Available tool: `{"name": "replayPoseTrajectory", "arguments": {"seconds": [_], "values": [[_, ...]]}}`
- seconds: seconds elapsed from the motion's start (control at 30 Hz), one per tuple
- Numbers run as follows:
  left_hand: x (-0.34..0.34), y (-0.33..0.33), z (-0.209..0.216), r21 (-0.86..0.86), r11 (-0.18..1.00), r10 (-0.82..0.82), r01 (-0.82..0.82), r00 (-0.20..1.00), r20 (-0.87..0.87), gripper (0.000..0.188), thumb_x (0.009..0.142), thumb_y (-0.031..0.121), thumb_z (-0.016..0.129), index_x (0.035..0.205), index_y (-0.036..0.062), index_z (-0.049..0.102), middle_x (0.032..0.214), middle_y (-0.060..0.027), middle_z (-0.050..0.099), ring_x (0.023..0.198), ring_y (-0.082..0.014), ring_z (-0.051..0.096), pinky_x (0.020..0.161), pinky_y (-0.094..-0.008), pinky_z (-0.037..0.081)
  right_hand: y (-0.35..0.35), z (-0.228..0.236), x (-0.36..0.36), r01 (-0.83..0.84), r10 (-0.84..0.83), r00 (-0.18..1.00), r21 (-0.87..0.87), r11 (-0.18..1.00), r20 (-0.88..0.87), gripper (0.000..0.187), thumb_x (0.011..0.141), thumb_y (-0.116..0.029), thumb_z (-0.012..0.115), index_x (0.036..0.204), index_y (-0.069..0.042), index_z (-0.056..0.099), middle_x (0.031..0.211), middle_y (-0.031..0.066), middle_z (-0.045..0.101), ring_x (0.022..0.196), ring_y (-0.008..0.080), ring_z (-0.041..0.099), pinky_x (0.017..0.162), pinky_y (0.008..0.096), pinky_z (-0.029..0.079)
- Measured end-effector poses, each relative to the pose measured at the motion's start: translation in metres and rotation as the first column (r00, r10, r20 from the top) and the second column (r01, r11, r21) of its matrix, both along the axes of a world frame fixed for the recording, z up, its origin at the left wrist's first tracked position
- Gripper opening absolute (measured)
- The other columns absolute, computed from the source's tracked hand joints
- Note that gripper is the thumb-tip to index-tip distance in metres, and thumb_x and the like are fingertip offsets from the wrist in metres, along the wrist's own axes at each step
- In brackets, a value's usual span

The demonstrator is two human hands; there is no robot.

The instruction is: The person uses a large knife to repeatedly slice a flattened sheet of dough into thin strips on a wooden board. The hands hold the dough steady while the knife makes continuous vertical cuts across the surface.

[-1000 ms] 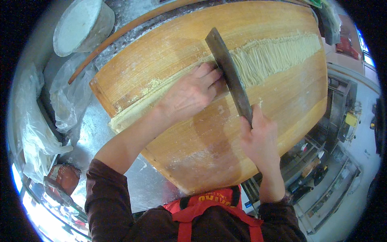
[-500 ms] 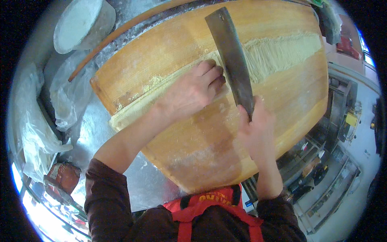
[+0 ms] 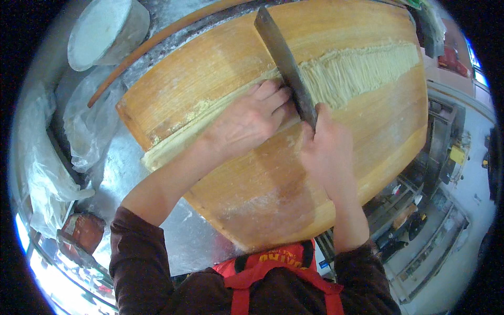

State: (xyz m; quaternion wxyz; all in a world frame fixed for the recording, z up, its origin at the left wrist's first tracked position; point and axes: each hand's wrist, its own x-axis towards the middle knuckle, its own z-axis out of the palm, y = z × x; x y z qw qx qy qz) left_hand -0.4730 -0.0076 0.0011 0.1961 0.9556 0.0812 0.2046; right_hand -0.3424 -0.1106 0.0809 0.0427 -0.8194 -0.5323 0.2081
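A long folded sheet of pale dough (image 3: 181, 137) runs across a floured wooden board (image 3: 262, 184). My left hand (image 3: 251, 113) rests on it with fingers curled, knuckles beside the blade, holding the dough down. My right hand (image 3: 331, 144) is closed round the handle of a large broad-bladed knife (image 3: 282, 52), its handle hidden in my grip. The blade stands across the dough just right of my left fingertips, its far end reaching over the board. Right of the blade lies a row of thin cut noodles (image 3: 362, 73), packed side by side.
Along the board's far side lies a long wooden rolling pin (image 3: 157, 39). A white bucket (image 3: 100, 37) stands at the far left, with clear plastic bags (image 3: 50, 157) nearer on the metal table (image 3: 118, 163). Shelves and equipment (image 3: 420, 220) are at the right.
The knife and my right hand have shifted left and away from me, and the blade now shows narrower. My left hand has barely moved, its fingertips now close against the blade.
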Motion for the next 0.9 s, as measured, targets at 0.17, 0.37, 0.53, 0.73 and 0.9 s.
{"name": "replayPoseTrajectory", "arguments": {"seconds": [0.17,0.37,0.53,0.73,0.9], "values": [[-0.003,0.0,0.002,0.034,0.999,0.015,-0.015,1.0,0.013,0.031,0.073,0.013,0.054,0.099,-0.0007,0.063,0.105,-0.0114,0.057,0.105,-0.0255,0.05,0.093,-0.0327,0.043,-0.021,0.005,0.005,0.087,-0.073,0.983,0.08,0.993,-0.166,0.017,0.081,-0.007,0.059,0.09,-0.001,0.046,0.07,0.0199,0.058,0.063,0.0404,0.059,0.053,0.0483,0.045],[-0.004,0.0,0.001,0.032,0.999,0.014,-0.014,1.0,0.001,0.029,0.073,0.013,0.054,0.097,-0.0006,0.064,0.105,-0.0114,0.059,0.105,-0.0255,0.05,0.092,-0.0324,0.044,-0.035,0.023,-0.004,0.005,-0.007,0.997,-0.027,1.0,-0.08,0.018,0.08,-0.006,0.06,0.089,-0.002,0.045,0.075,0.0194,0.058,0.066,0.0393,0.06,0.055,0.0484,0.046],[-0.003,0.0,0.0,0.005,1.0,0.017,-0.017,1.0,0.012,0.029,0.074,0.013,0.054,0.098,-0.0003,0.064,0.106,-0.0111,0.059,0.105,-0.0251,0.05,0.092,-0.032,0.043,-0.022,0.021,-0.005,-0.006,0.0,0.999,-0.118,0.993,-0.05,0.022,0.078,-0.006,0.061,0.091,-0.002,0.044,0.074,0.0196,0.059,0.067,0.0401,0.06,0.055,0.0483,0.046],[-0.005,-0.001,0.0,0.038,0.999,0.007,-0.006,1.0,-0.017,0.03,0.074,0.013,0.054,0.099,-0.0004,0.064,0.107,-0.0111,0.058,0.105,-0.0251,0.05,0.092,-0.0319,0.044,-0.011,-0.008,0.004,0.006,0.001,0.997,0.092,0.996,-0.081,0.021,0.078,-0.006,0.061,0.09,-0.002,0.044,0.071,0.0204,0.058,0.061,0.0416,0.058,0.053,0.0484,0.045],[-0.006,0.0,0.003,0.033,0.999,0.026,-0.026,1.0,0.004,0.031,0.074,0.013,0.054,0.1,-0.0007,0.064,0.107,-0.011,0.059,0.105,-0.0257,0.05,0.093,-0.0321,0.044,-0.028,0.017,-0.007,-0.002,0.017,0.991,0.113,0.994,-0.131,0.017,0.08,-0.005,0.06,0.089,-0.002,0.046,0.072,0.0205,0.058,0.061,0.0414,0.058,0.053,0.0483,0.045]]}}
